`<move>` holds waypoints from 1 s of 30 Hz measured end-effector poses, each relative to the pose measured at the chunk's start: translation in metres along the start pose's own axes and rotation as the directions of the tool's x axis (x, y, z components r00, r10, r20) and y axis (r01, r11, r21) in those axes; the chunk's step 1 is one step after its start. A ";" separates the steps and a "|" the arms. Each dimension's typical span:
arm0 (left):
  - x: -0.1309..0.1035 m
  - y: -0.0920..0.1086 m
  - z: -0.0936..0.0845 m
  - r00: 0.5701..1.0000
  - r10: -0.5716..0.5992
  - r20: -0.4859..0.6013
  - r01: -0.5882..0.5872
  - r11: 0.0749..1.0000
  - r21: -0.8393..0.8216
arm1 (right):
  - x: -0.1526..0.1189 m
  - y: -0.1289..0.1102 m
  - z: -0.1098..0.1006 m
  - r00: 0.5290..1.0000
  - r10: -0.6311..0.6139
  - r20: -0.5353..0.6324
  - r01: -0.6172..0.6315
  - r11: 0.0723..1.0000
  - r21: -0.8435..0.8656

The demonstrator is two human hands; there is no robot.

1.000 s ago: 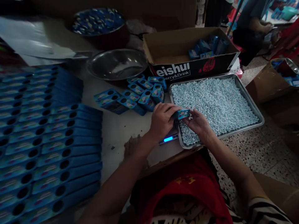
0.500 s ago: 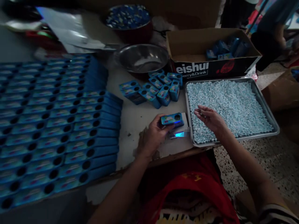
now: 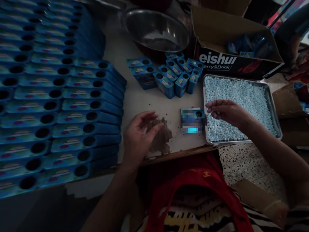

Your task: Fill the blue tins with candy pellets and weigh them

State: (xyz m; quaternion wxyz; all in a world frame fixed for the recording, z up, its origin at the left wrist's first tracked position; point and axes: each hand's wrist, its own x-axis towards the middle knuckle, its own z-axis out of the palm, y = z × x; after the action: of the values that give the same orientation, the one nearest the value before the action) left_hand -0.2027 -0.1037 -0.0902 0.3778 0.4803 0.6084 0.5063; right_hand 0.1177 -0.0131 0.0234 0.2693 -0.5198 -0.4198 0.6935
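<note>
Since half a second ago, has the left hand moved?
Yes: the left hand has moved left, away from the lit display, nearer the rows of blue boxes.

A wide metal bowl [image 3: 137, 24] stood at the back of the pale desk [image 3: 142, 101], its inside shiny. Right of it was an open carton [image 3: 234, 67], its dark front printed with white letters reading "eishui" and a red figure [image 3: 249, 67]. A brown worn patch [image 3: 160, 143] marked the desk near its front edge. Beyond lay a speckled floor [image 3: 238, 158], with a piece of cardboard [image 3: 260, 199] at lower right and a brown box [image 3: 285, 100] at the right. A co-worker's arm [image 3: 294, 48] showed dimly at upper right
</note>
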 end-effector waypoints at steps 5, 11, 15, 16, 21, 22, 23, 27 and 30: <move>-0.008 0.007 -0.017 0.999 0.029 -0.027 -0.029 1.000 -0.001 | -0.002 -0.021 0.024 0.991 -0.105 0.081 0.128 0.922 -0.365; -0.014 0.003 -0.020 0.999 0.039 0.035 -0.040 0.999 0.032 | -0.001 -0.022 0.035 0.986 -0.142 0.089 0.168 0.840 -0.516; -0.008 0.011 -0.015 0.994 0.100 0.048 -0.103 0.993 0.063 | 0.002 -0.020 0.038 0.984 -0.132 0.118 0.175 0.829 -0.532; -0.005 0.014 -0.012 0.991 0.128 0.050 -0.131 0.989 0.073 | 0.003 -0.019 0.038 0.984 -0.132 0.123 0.178 0.825 -0.537; 0.009 0.036 0.007 0.933 0.347 0.094 -0.358 0.921 0.152 | 0.006 -0.017 0.035 0.980 -0.147 0.130 0.195 0.809 -0.554; 0.011 0.040 0.012 0.918 0.380 0.110 -0.395 0.902 0.176 | 0.006 -0.017 0.034 0.980 -0.149 0.133 0.197 0.812 -0.550; 0.012 0.044 0.016 0.908 0.399 0.131 -0.418 0.886 0.202 | 0.006 -0.017 0.033 0.979 -0.151 0.134 0.200 0.816 -0.543; 0.014 0.054 0.029 0.903 0.365 0.226 -0.421 0.856 0.301 | 0.005 -0.016 0.036 0.979 -0.140 0.151 0.199 0.834 -0.515; 0.015 0.054 0.037 0.906 0.325 0.272 -0.408 0.844 0.349 | 0.003 -0.017 0.033 0.977 -0.151 0.154 0.211 0.813 -0.543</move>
State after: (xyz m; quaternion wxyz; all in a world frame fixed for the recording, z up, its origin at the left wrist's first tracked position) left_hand -0.1601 -0.0787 -0.0444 0.2277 0.7037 0.5531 0.3834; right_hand 0.0843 -0.0126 0.0401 0.1492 -0.4967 -0.6641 0.5385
